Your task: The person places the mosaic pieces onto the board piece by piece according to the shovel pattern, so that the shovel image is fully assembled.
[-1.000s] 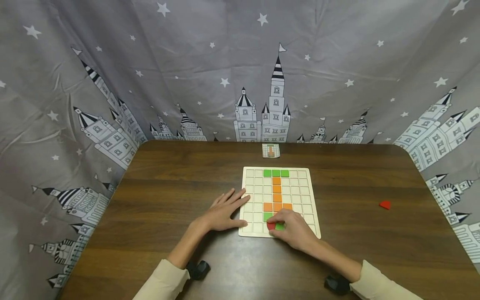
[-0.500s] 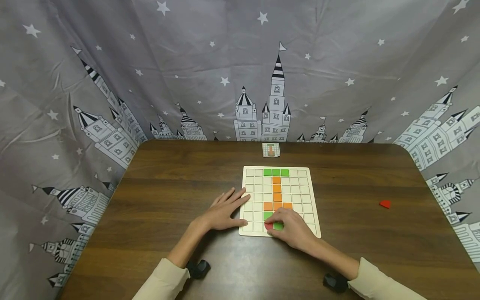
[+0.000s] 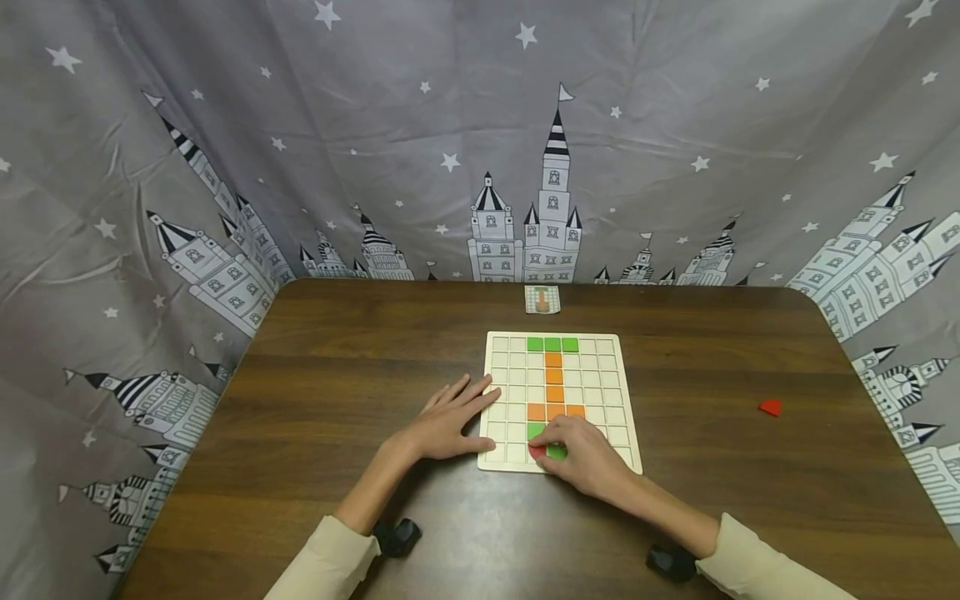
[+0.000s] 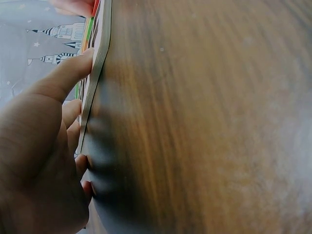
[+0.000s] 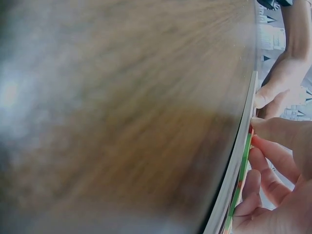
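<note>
A pale square grid board (image 3: 600, 375) lies on the table, with green tiles (image 3: 552, 344) along its far row. From there a column of orange tiles (image 3: 553, 376) runs down to an orange row. My right hand (image 3: 588, 454) pinches a red round-edged tile (image 3: 536, 452) between thumb and index finger, down at a cell in the nearest row. Left of that hand, a green tile (image 3: 536, 431) and another green tile (image 3: 557, 452) border the red one; the hand hides nearby cells. My left hand (image 3: 446, 429) rests with spread fingers on the board's left edge.
A second red tile (image 3: 770, 407), wedge-shaped, lies on the table well right of the board. Behind the board is a small pattern card (image 3: 542, 300). A grey curtain (image 3: 420, 150) with castles hangs beyond the table's far edge.
My right hand has shifted slightly left with the red tile, which now sits more squarely on its cell beside the green tile. The left hand has stayed put.
</note>
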A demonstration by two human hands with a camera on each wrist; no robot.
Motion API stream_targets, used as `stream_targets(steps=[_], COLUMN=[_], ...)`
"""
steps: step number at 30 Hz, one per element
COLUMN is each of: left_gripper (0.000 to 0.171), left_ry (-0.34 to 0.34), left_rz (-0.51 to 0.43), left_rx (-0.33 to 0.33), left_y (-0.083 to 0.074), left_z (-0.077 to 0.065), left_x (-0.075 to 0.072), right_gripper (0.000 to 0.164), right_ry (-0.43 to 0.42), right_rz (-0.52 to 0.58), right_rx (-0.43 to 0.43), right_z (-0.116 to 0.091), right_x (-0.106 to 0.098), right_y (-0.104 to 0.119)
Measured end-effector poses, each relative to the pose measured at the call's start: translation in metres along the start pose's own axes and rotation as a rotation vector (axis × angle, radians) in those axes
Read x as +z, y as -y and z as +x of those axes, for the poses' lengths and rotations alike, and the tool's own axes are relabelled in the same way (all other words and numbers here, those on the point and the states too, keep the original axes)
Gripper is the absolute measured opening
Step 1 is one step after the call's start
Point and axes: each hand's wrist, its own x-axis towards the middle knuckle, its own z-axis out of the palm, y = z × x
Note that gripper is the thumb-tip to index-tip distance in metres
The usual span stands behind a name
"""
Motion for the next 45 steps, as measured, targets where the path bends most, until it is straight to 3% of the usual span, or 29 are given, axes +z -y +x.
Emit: stream_targets(steps=[10, 33, 39, 45], left_gripper=[0.079, 0.08, 0.08, 0.081], left_ry=[0.0, 0.003, -0.002, 0.001], left_rz=[0.003, -0.009, -0.005, 0.001], left_rx=[-0.005, -0.007, 0.004, 0.003], left_y=[0.002, 0.001, 0.001, 0.001], left_z=[0.0, 0.001, 0.0, 0.001], left_x=[0.001, 0.002, 0.001, 0.001], right_gripper=[0.014, 0.012, 0.023, 0.026], right_ry=[0.027, 0.002, -0.004, -0.109], right_rz=[0.006, -0.006, 0.013, 0.005], right_rx=[0.043, -0.021, 0.058, 0.134], right_z=[0.003, -0.001, -0.009, -0.025], right_x=[0.0, -0.002, -0.019, -0.054], right_y=[-0.001, -0.005, -0.004, -0.02])
